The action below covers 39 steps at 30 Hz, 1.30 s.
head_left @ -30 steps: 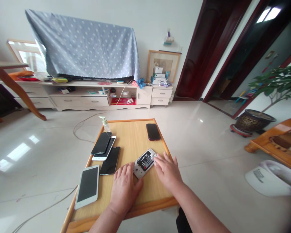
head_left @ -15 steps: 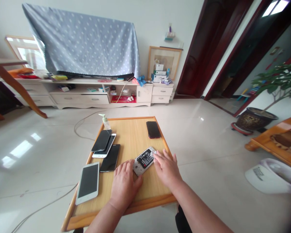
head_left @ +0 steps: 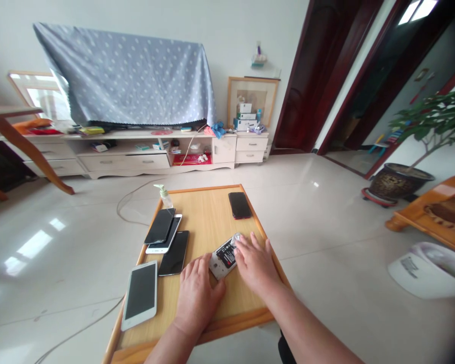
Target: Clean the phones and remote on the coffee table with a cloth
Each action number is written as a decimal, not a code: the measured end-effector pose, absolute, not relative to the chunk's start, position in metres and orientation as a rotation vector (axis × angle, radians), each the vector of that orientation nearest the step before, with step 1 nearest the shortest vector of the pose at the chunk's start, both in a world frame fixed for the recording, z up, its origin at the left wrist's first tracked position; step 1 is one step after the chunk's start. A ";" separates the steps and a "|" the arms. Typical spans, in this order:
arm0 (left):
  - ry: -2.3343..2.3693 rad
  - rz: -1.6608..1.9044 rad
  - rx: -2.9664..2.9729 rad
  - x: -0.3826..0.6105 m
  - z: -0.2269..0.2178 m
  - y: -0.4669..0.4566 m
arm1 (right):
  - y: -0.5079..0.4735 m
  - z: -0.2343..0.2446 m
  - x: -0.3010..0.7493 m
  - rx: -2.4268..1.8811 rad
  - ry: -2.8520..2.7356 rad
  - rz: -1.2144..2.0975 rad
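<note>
My left hand lies on a wooden board, its fingers spread against the lower edge of an opened smartphone. That phone has its back cover off, showing a black battery label in a silver frame. My right hand presses its fingertips on the phone's upper end, hiding part of it. To the left, a black phone lies on a white phone, beside another black phone. A white phone lies near the left rim. A dark phone lies at the far edge.
A pump bottle stands at the board's far left corner. A cable trails over the tiled floor. Beyond are a low white cabinet, a potted plant, a wooden bench and a white basin-like object.
My right hand has slid further over the phone's upper end, covering more of it. The whole scene has shifted slightly in view as my head moved.
</note>
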<state>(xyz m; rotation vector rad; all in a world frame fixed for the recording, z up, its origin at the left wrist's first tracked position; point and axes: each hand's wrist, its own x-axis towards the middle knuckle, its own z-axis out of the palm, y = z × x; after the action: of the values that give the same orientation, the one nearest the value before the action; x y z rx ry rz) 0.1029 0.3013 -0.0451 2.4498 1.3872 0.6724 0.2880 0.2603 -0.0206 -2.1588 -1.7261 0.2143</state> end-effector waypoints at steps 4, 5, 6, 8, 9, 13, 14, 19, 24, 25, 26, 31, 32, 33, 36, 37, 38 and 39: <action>1.369 0.713 2.427 0.102 -0.046 0.302 | 0.258 -0.019 0.270 -1.958 -1.908 0.266; 1.370 0.719 2.425 0.102 -0.046 0.302 | 0.259 -0.019 0.271 -1.981 -1.894 0.261; 1.373 0.723 2.425 0.102 -0.047 0.302 | 0.262 -0.020 0.274 -2.038 -1.849 0.247; 1.377 0.729 2.423 0.101 -0.049 0.303 | 0.270 -0.022 0.286 -2.190 -1.715 0.218; 1.377 0.730 2.419 0.101 -0.050 0.303 | 0.275 -0.023 0.291 -2.241 -1.671 0.210; 1.383 0.741 2.408 0.099 -0.053 0.303 | 0.283 -0.027 0.284 -2.193 -1.746 0.235; 1.378 0.748 2.411 0.099 -0.054 0.302 | 0.282 -0.026 0.276 -2.142 -1.804 0.259; 1.356 0.789 2.419 0.097 -0.052 0.302 | 0.262 -0.009 0.241 -1.922 -2.030 0.395; 1.361 0.749 2.409 0.096 -0.051 0.301 | 0.244 0.002 0.260 -1.901 -2.081 0.440; 1.369 0.749 2.408 0.096 -0.051 0.301 | 0.244 0.001 0.268 -1.936 -2.068 0.441; 1.378 0.754 2.408 0.097 -0.052 0.301 | 0.244 0.000 0.274 -1.986 -2.039 0.429; 1.395 0.786 2.409 0.098 -0.054 0.301 | 0.247 -0.006 0.275 -2.130 -1.907 0.354; 1.388 0.783 2.408 0.098 -0.054 0.301 | 0.246 -0.006 0.270 -2.075 -1.937 0.378; 1.379 0.777 2.405 0.098 -0.054 0.301 | 0.244 -0.005 0.265 -2.002 -1.977 0.409; 1.362 0.743 2.400 0.098 -0.052 0.302 | 0.241 -0.002 0.261 -1.865 -2.046 0.472; 1.363 0.738 2.400 0.098 -0.052 0.301 | 0.242 -0.001 0.265 -1.895 -2.029 0.469; 1.367 0.740 2.400 0.098 -0.051 0.301 | 0.244 -0.001 0.271 -1.963 -1.988 0.450; 1.370 0.744 2.402 0.098 -0.052 0.301 | 0.246 -0.001 0.278 -2.048 -1.933 0.423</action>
<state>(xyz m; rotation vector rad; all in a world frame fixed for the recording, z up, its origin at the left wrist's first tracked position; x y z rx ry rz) 0.0981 0.3011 -0.0515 2.4016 1.3702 0.7436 0.2777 0.2464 -0.0010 -2.0479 -1.9326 0.4231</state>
